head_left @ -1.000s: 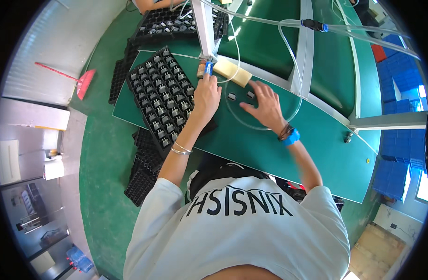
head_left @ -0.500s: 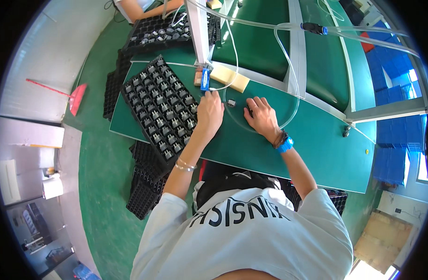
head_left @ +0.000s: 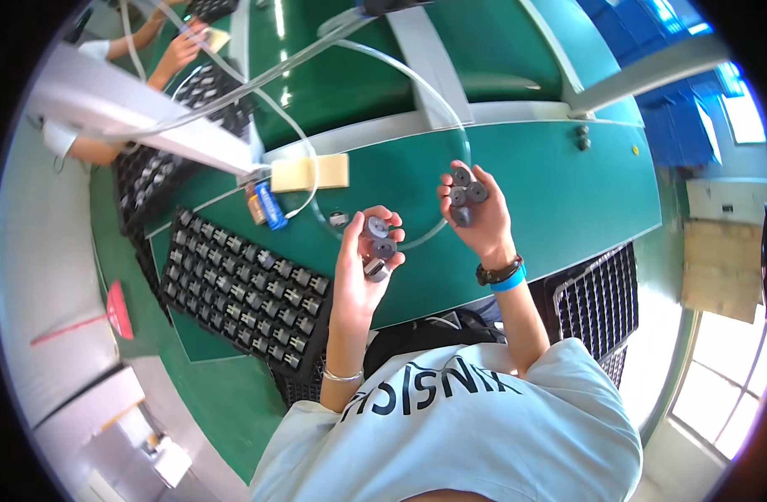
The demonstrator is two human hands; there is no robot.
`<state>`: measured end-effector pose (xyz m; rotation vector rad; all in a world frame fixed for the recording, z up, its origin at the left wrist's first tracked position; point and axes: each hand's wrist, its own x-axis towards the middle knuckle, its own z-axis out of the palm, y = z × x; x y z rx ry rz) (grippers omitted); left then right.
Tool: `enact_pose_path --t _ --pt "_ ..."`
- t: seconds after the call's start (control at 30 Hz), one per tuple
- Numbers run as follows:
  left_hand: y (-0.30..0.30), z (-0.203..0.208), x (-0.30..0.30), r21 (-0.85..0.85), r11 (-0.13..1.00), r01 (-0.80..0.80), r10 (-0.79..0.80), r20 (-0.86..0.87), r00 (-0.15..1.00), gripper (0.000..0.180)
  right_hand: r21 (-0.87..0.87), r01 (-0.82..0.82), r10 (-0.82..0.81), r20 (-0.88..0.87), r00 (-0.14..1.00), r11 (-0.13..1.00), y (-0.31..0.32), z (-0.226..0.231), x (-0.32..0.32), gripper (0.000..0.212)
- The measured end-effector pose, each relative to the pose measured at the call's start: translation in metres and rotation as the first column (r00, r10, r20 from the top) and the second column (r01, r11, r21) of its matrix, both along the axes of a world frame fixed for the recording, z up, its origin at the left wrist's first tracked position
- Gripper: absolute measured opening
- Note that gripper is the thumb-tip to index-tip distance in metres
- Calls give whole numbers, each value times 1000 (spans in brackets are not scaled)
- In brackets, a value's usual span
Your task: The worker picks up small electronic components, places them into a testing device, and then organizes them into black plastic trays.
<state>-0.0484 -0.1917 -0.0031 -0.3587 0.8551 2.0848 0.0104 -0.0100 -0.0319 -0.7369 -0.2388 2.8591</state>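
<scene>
My left hand point(head_left: 352, 280) is turned palm up, fingers curled round a few small round grey parts point(head_left: 384, 248), one with a shiny metal side. My right hand point(head_left: 489, 224), also palm up, cradles several round dark grey parts point(head_left: 477, 192) with small holes in their faces. What exactly these parts are, I cannot make out. A similar small part point(head_left: 339, 219) lies on the green table just beyond my left fingers. Left of that hand, a black tray point(head_left: 315, 351) carries rows of grey and white pieces with prongs.
A yellow foam block point(head_left: 333, 171) lies at the table's far edge, beside a blue block point(head_left: 269, 205) and a brownish one point(head_left: 255, 209). Clear tubing point(head_left: 304, 125) loops overhead and down. A white post point(head_left: 141, 109) stands left; behind it a co-worker's hand point(head_left: 181, 52) holds something pale.
Both hands were palm down at the table; now they are raised and palm up, with round grey parts showing in each. The view has swung to the right.
</scene>
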Motion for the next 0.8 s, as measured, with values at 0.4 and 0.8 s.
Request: enact_pose_path --t 0.4,0.8 --pt "51 -39 29 436 894 105 -201 180 963 28 -52 208 -214 -216 953 977 45 5 92 26" --pt "46 -43 112 271 894 357 -400 125 908 30 864 -357 -823 470 320 355 51 -118 376 25"
